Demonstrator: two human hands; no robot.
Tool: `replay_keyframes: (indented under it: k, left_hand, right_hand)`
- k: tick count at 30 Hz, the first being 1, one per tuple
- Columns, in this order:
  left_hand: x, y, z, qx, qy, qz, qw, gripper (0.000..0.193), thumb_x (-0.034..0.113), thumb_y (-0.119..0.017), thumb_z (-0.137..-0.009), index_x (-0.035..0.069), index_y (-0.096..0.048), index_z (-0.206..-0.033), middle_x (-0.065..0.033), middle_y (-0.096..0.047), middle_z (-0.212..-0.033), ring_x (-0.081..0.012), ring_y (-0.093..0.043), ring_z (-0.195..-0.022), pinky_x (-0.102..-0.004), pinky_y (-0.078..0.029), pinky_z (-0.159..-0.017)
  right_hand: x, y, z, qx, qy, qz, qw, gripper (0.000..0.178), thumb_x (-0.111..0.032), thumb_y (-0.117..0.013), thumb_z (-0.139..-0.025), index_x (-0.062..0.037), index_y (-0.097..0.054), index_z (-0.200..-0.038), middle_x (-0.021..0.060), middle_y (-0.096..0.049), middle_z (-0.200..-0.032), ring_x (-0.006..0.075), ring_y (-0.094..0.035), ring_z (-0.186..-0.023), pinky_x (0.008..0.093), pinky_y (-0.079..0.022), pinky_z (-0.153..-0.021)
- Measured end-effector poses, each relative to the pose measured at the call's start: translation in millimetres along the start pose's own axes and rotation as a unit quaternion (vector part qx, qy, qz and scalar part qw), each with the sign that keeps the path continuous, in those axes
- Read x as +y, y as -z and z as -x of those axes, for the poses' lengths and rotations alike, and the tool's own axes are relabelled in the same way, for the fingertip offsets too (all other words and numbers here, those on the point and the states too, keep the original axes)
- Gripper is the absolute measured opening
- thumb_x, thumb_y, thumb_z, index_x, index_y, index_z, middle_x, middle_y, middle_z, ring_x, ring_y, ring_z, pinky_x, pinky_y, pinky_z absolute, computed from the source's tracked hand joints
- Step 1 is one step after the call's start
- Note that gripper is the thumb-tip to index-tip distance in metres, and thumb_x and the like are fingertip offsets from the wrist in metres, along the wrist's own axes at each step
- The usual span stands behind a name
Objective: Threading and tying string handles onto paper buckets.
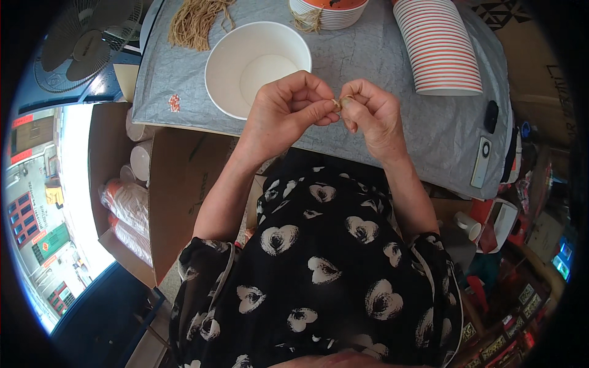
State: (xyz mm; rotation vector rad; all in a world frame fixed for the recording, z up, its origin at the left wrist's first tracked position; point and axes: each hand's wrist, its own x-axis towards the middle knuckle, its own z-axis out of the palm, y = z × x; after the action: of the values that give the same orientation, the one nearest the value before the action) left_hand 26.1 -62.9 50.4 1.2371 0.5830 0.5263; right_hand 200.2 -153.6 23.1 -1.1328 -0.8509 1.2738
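Observation:
My left hand (pixel 288 109) and my right hand (pixel 374 113) meet over the near edge of the table, fingertips pinched close together. Between them is a small tan bit (pixel 337 105), which looks like twine; most of it is hidden by the fingers. Just behind my left hand stands a large white paper tub (pixel 224 76), its open top showing a bare inside. A bundle of tan twine strands (pixel 195 27) lies at the far left. More twine (pixel 307 21) hangs against a stack of white tubs (pixel 334 18) at the back.
A long nested stack of orange-rimmed paper tubs (pixel 438 52) lies at the right. Near the right edge are a black object (pixel 491 116) and a pale remote-like device (pixel 481 161). Small red-and-white bits (pixel 174 103) lie left. An open carton (pixel 178 184) holds wrapped tubs (pixel 127 202).

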Motion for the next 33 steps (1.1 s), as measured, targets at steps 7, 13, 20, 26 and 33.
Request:
replay_keyframes:
  k: [7,13,20,26,33]
  left_hand:
    - [1.5,2.6,-1.1,-0.011,0.006,0.008,1.000,0.008,0.000,-0.065,-0.095,-0.004,-0.062,-0.100,-0.0086,-0.071,-0.091,-0.0142,-0.072,-0.086,-0.0240,-0.061,-0.077]
    - [3.0,0.6,-1.2,-0.010,0.017,-0.001,1.000,0.008,0.000,-0.065,-0.094,-0.004,-0.062,-0.101,-0.0088,-0.071,-0.091,-0.0145,-0.072,-0.086,-0.0244,-0.061,-0.076]
    - [0.5,1.1,-2.2,-0.009,0.002,-0.006,1.000,0.009,0.000,-0.066,-0.094,-0.004,-0.061,-0.101,-0.0092,-0.071,-0.091,-0.0148,-0.072,-0.086,-0.0243,-0.061,-0.076]
    - [2.1,3.3,-3.3,-0.015,0.009,0.007,1.000,0.009,0.001,-0.065,-0.095,-0.003,-0.061,-0.101,-0.0103,-0.072,-0.092,-0.0152,-0.072,-0.086,-0.0245,-0.061,-0.076]
    - [5.1,3.9,-3.9,-0.015,0.015,0.014,1.000,0.012,0.006,-0.066,-0.095,-0.001,-0.063,-0.105,-0.0113,-0.073,-0.094,-0.0155,-0.072,-0.086,-0.0246,-0.059,-0.076]
  right_hand:
    - [-6.1,5.9,-1.6,-0.021,0.033,-0.012,0.999,0.010,-0.004,-0.057,-0.096,-0.0002,-0.062,-0.103,-0.0014,-0.062,-0.075,0.0028,-0.054,-0.064,0.0185,-0.043,-0.056]
    - [-6.7,5.5,-0.9,-0.034,0.092,0.107,0.989,0.011,-0.005,-0.061,-0.094,0.0007,-0.062,-0.104,-0.0011,-0.063,-0.079,0.0033,-0.057,-0.069,0.0182,-0.048,-0.062]
    - [-0.7,4.7,-1.0,-0.002,0.015,0.012,1.000,0.009,-0.005,-0.058,-0.094,-0.0008,-0.062,-0.100,0.0003,-0.062,-0.075,0.0030,-0.052,-0.062,0.0182,-0.042,-0.054]
    - [-4.1,9.4,-2.0,0.030,0.006,-0.052,0.998,0.015,-0.005,-0.057,-0.093,0.0004,-0.063,-0.105,0.0019,-0.061,-0.073,0.0042,-0.050,-0.058,0.0190,-0.040,-0.052]
    - [-5.9,7.8,2.3,0.026,0.083,0.066,0.994,0.015,-0.004,-0.057,-0.096,0.0031,-0.061,-0.109,0.0014,-0.064,-0.078,0.0035,-0.055,-0.065,0.0182,-0.044,-0.057]
